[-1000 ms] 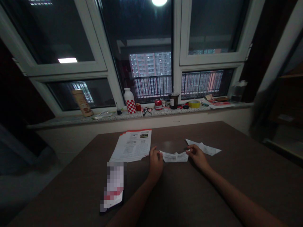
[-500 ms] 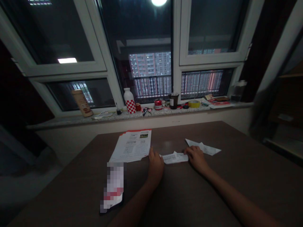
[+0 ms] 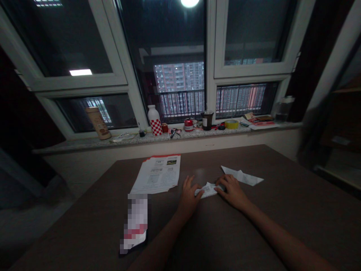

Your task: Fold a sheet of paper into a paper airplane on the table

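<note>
A small folded paper [image 3: 208, 190] lies on the brown table between my hands, with a little pointed flap standing up at its middle. My left hand [image 3: 190, 194] grips its left end between thumb and index finger, the other fingers stretched forward over the table. On the other end my right hand [image 3: 232, 191] has its thumb at the near edge and bent fingers over the top, hiding that end. Just beyond my right hand sits a second folded paper [image 3: 248, 178], long and pointed with a small peak.
A stack of printed sheets [image 3: 158, 175] lies left of my left hand. Nearer me is a blurred-out phone-like object [image 3: 137, 222]. Along the windowsill stand a checkered bottle [image 3: 156, 122], a tan tumbler [image 3: 97, 123], a dark cup [image 3: 207, 121] and yellow tape [image 3: 231, 124].
My left thumb and fingers have come onto the paper's left end. My right thumb has moved to its near edge, and the right hand covers more of it.
</note>
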Demonstrator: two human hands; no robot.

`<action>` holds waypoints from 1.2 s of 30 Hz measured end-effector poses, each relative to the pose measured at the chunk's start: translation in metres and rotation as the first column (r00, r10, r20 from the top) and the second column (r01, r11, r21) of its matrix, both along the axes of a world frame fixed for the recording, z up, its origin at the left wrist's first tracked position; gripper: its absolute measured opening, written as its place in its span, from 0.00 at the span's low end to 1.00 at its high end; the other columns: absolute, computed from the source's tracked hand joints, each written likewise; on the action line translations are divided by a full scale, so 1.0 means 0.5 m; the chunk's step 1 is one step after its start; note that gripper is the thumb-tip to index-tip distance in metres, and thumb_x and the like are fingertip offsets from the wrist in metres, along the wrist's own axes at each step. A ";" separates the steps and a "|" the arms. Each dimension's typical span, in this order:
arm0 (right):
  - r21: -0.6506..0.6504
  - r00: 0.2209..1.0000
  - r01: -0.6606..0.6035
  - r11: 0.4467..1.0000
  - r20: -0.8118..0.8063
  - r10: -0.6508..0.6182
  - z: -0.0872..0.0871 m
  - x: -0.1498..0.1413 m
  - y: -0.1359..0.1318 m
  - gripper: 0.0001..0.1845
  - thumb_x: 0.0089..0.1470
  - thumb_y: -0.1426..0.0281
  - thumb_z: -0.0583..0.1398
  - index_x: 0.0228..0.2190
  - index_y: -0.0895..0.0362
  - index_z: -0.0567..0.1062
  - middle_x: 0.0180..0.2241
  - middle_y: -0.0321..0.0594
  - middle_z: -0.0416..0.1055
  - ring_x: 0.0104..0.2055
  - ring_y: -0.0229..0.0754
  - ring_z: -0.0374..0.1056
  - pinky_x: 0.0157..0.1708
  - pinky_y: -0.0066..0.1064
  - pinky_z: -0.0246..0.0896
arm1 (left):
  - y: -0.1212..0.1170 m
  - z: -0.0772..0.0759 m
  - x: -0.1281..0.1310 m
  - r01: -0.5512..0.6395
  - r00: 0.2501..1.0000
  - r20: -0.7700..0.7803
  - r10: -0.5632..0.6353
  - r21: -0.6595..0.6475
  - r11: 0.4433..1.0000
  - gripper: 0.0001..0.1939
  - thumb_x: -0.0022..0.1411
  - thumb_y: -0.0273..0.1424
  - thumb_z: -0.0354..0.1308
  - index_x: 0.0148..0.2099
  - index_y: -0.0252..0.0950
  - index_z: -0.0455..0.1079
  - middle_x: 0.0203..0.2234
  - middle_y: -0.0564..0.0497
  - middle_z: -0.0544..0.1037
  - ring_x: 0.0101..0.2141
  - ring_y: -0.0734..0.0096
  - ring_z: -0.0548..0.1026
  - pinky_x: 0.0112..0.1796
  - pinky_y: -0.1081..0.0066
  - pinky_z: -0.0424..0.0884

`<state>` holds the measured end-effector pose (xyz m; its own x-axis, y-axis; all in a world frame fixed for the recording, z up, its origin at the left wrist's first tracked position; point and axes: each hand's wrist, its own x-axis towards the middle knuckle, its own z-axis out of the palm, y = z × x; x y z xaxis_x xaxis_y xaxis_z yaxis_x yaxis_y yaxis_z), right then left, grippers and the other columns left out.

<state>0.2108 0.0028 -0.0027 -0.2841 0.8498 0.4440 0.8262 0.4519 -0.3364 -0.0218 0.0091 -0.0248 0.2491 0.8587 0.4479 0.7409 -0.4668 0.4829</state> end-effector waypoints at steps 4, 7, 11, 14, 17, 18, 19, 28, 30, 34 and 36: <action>0.020 1.000 -0.018 1.000 -0.006 0.018 -0.001 -0.001 0.002 0.10 0.58 0.59 0.58 0.39 0.49 0.74 0.43 0.42 0.67 0.50 0.50 0.59 0.51 0.43 0.56 | 0.002 -0.002 -0.001 0.019 1.000 -0.021 -0.019 -0.006 1.000 0.09 0.60 0.33 0.61 0.42 0.37 0.74 0.62 0.44 0.61 0.64 0.49 0.50 0.59 0.47 0.55; 0.049 0.999 -0.041 0.998 -0.003 0.041 -0.002 -0.002 0.002 0.08 0.57 0.61 0.59 0.38 0.50 0.74 0.44 0.42 0.66 0.51 0.50 0.58 0.52 0.43 0.56 | 0.000 0.003 0.000 0.012 0.998 -0.054 -0.012 -0.011 1.000 0.08 0.59 0.33 0.62 0.41 0.36 0.74 0.61 0.43 0.61 0.64 0.48 0.51 0.59 0.48 0.56; 0.050 0.997 -0.079 0.996 0.002 0.079 -0.006 -0.001 0.004 0.05 0.57 0.64 0.60 0.36 0.50 0.74 0.44 0.42 0.67 0.50 0.50 0.59 0.51 0.43 0.56 | -0.008 0.016 0.002 -0.007 0.995 -0.104 0.001 -0.064 0.998 0.09 0.58 0.34 0.62 0.40 0.35 0.74 0.61 0.41 0.62 0.64 0.46 0.51 0.59 0.48 0.56; 0.031 0.994 -0.108 0.994 0.003 0.108 -0.011 0.000 0.007 0.04 0.57 0.65 0.60 0.34 0.50 0.76 0.42 0.41 0.68 0.49 0.49 0.60 0.50 0.43 0.57 | -0.013 0.023 0.002 -0.014 0.991 -0.134 0.001 -0.095 0.995 0.10 0.58 0.34 0.62 0.42 0.34 0.74 0.60 0.40 0.63 0.64 0.46 0.51 0.59 0.49 0.57; 0.022 0.992 -0.124 0.992 0.004 0.124 -0.012 0.001 0.011 0.04 0.56 0.66 0.61 0.32 0.49 0.78 0.39 0.39 0.70 0.49 0.49 0.60 0.49 0.43 0.57 | -0.014 0.026 0.001 0.009 0.990 -0.142 -0.024 -0.106 0.994 0.14 0.60 0.34 0.60 0.49 0.38 0.74 0.61 0.43 0.62 0.64 0.49 0.51 0.60 0.50 0.56; 0.020 0.992 -0.125 0.992 0.008 0.125 -0.011 0.001 0.011 0.04 0.55 0.66 0.62 0.31 0.49 0.78 0.38 0.39 0.71 0.49 0.49 0.60 0.49 0.43 0.56 | -0.013 0.027 0.000 0.025 0.989 -0.143 -0.040 -0.108 0.994 0.15 0.61 0.35 0.59 0.51 0.41 0.73 0.62 0.45 0.61 0.64 0.50 0.51 0.60 0.50 0.55; 0.017 0.992 -0.123 0.992 0.013 0.123 -0.009 0.002 0.011 0.04 0.55 0.66 0.62 0.31 0.48 0.79 0.38 0.39 0.71 0.48 0.49 0.61 0.49 0.43 0.56 | -0.012 0.027 -0.002 0.039 0.988 -0.145 -0.056 -0.112 0.993 0.15 0.62 0.35 0.58 0.52 0.44 0.73 0.62 0.47 0.60 0.64 0.50 0.50 0.60 0.49 0.54; 0.014 0.994 -0.045 0.999 0.099 0.043 0.011 -0.008 -0.009 0.12 0.56 0.59 0.59 0.40 0.45 0.80 0.42 0.42 0.69 0.50 0.51 0.59 0.51 0.46 0.55 | -0.018 0.034 -0.004 0.061 0.980 -0.187 -0.072 -0.065 0.996 0.10 0.60 0.36 0.59 0.44 0.48 0.77 0.62 0.53 0.62 0.64 0.50 0.50 0.60 0.42 0.48; 0.003 0.993 -0.026 1.000 0.113 0.025 0.008 -0.014 -0.011 0.14 0.57 0.58 0.58 0.42 0.44 0.79 0.43 0.42 0.68 0.50 0.52 0.58 0.51 0.47 0.55 | -0.019 0.038 -0.002 0.078 0.976 -0.198 -0.088 -0.059 0.995 0.08 0.61 0.36 0.59 0.42 0.47 0.77 0.61 0.54 0.63 0.64 0.50 0.50 0.60 0.42 0.47; -0.032 0.994 0.008 0.999 0.112 -0.004 -0.008 -0.021 -0.005 0.15 0.60 0.58 0.55 0.47 0.40 0.76 0.45 0.42 0.68 0.49 0.51 0.59 0.49 0.46 0.57 | -0.019 0.041 0.003 0.134 0.967 -0.205 -0.154 -0.110 0.985 0.06 0.61 0.37 0.59 0.38 0.45 0.76 0.60 0.56 0.65 0.64 0.50 0.49 0.60 0.39 0.44; -0.039 0.994 -0.001 0.999 0.108 0.005 -0.016 -0.022 0.001 0.16 0.61 0.59 0.54 0.49 0.38 0.74 0.46 0.41 0.68 0.50 0.52 0.59 0.50 0.47 0.57 | -0.020 0.040 0.005 0.179 0.960 -0.191 -0.203 -0.136 0.974 0.06 0.61 0.36 0.58 0.40 0.44 0.74 0.60 0.55 0.66 0.65 0.52 0.49 0.60 0.39 0.42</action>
<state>0.2000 0.0034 -0.0110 -0.3311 0.8650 0.3771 0.8574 0.4426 -0.2625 -0.0192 -0.0010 -0.0049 0.4890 0.8291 0.2711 0.7310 -0.5591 0.3912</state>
